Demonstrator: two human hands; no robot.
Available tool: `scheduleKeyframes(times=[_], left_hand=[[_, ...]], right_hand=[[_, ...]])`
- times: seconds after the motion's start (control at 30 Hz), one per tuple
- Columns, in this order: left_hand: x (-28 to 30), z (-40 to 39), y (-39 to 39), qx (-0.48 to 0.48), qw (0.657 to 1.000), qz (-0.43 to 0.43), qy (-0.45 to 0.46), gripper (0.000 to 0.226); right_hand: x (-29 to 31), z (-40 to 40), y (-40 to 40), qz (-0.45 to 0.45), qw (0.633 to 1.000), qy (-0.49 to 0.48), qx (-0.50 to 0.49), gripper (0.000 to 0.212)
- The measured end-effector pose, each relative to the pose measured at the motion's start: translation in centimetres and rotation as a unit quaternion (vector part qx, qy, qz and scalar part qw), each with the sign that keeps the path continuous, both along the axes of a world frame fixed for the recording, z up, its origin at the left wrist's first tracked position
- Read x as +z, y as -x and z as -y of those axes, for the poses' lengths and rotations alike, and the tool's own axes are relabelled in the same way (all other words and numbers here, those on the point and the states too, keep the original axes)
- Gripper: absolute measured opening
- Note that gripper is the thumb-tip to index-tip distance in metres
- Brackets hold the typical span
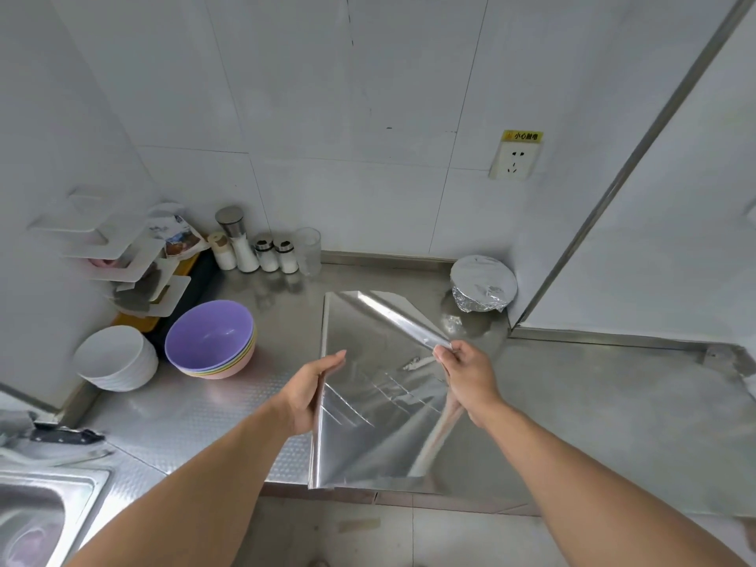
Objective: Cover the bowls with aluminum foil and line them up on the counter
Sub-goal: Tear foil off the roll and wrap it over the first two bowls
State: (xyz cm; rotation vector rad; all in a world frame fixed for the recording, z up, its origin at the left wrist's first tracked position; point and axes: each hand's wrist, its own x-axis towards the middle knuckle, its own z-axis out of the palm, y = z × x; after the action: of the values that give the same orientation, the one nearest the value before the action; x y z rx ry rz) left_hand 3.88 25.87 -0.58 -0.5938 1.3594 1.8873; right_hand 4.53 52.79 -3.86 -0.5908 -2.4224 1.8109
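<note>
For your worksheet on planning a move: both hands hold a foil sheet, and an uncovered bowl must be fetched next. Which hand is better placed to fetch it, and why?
Left. The left hand is nearer the purple bowl; the right hand can keep pinching the foil sheet.

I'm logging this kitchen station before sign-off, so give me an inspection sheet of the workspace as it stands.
Surface: steel counter, a sink at its left end.
Job's things: foil sheet held above the counter; one foil-covered bowl by the back wall; stacked coloured bowls and white bowls uncovered.
Clutter: shakers and a glass at the back.
Grips: left hand holds the sheet's left edge; right hand pinches its folded corner.
Cables: nothing seen.
Surroundings: tiled wall, wall socket, white racks.
</note>
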Motion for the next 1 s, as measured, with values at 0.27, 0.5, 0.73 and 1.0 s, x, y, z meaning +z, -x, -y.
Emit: scheduleKeyframes(times=[0.27,0.5,0.73,1.0], left_hand=[[-1.9,0.9,0.3,0.016,0.999,0.032,0.027,0.062],[-2.5,0.3,-0.3,0.012,0.999,0.021,0.046,0.037],[-3.5,0.7,0.0,-0.014,0.999,0.022,0.037,0.040],[-3.7,1.1,0.9,0.028,0.999,0.022,0.029,0.039]], right_hand=[[-1.2,-0.8,-0.2,0.012,0.999,-0.032,-0.010,0.024],[-1.9,-2.7,-1.1,0.038,0.998,-0.043,-0.011,0.024],[-2.5,-3.8,-1.1,0.043,0.998,-0.045,-0.026,0.022],[-3.1,-4.4,-0.2,0.060,0.997,-0.033,-0.039,0.024]])
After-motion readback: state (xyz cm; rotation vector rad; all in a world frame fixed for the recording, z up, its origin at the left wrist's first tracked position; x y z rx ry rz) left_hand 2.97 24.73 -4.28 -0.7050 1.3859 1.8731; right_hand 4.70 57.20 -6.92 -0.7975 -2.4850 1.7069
